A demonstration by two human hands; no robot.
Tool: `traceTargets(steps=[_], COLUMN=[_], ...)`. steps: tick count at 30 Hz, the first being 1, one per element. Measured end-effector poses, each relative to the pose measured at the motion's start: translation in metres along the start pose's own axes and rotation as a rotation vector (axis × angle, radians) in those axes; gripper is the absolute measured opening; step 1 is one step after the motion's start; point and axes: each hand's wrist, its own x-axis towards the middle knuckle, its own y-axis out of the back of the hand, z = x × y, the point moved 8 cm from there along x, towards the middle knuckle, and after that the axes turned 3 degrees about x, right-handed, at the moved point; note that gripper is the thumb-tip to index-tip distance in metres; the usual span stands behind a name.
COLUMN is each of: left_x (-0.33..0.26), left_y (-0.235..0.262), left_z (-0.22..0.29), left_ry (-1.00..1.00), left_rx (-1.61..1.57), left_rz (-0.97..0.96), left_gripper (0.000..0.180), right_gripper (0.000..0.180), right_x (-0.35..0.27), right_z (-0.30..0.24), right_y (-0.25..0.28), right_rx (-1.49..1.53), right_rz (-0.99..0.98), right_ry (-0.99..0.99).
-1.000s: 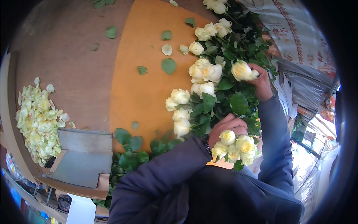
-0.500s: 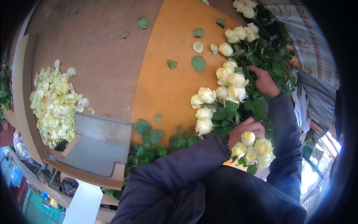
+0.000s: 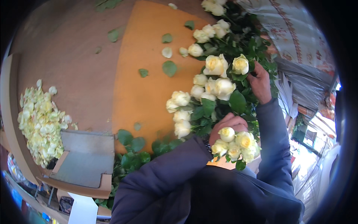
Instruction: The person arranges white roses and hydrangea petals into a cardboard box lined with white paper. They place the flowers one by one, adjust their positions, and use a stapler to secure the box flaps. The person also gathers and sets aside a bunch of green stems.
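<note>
My left hand is closed around a small bunch of cream-white roses, whose blooms hang toward my body. Beyond it, my right hand pinches a single rose just under its bloom, among green leaves. The rose stands a little above the pile. Several more cream roses lie to the left of my hands, blooms pointing left. Their leaves fill the space between both hands and hide most stems.
A heap of loose petals lies at the left, behind a grey metal plate and a cardboard edge. Scattered leaves dot the orange tabletop. More foliage lies near my left sleeve. Plastic sheeting borders the right.
My right hand, earlier reaching into the foliage, now holds one rose raised from the pile. The view has shifted, so the table appears farther left. My left hand still grips its bunch.
</note>
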Motion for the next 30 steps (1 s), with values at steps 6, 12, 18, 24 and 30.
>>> traceTargets(steps=[6, 12, 18, 24, 30], left_x=[0.015, 0.016, 0.015, 0.026, 0.033], left_y=[-0.003, -0.021, -0.034, -0.023, -0.008], left_z=[-0.001, -0.023, -0.014, -0.019, -0.011], left_ry=[-0.042, 0.503, 0.567, 0.504, 0.355], left_rx=[-0.009, -0.722, -1.010, -0.732, -0.539], left_rz=[-0.023, -0.043, -0.073, 0.092, 0.000], left_gripper=[0.026, 0.056, 0.063, 0.074, 0.113], right_gripper=[0.023, 0.029, 0.026, 0.022, 0.031], right_x=[-0.028, -0.054, -0.076, -0.076, -0.088], right_z=[-0.036, -0.059, -0.066, -0.057, -0.056], right_y=[0.031, 0.063, 0.061, 0.052, 0.059], right_rx=[0.001, -0.084, -0.158, -0.127, -0.043], right_rz=[0.171, 0.377, 0.180, 0.155, 0.141], right_ry=[0.018, 0.035, 0.092, 0.052, -0.109])
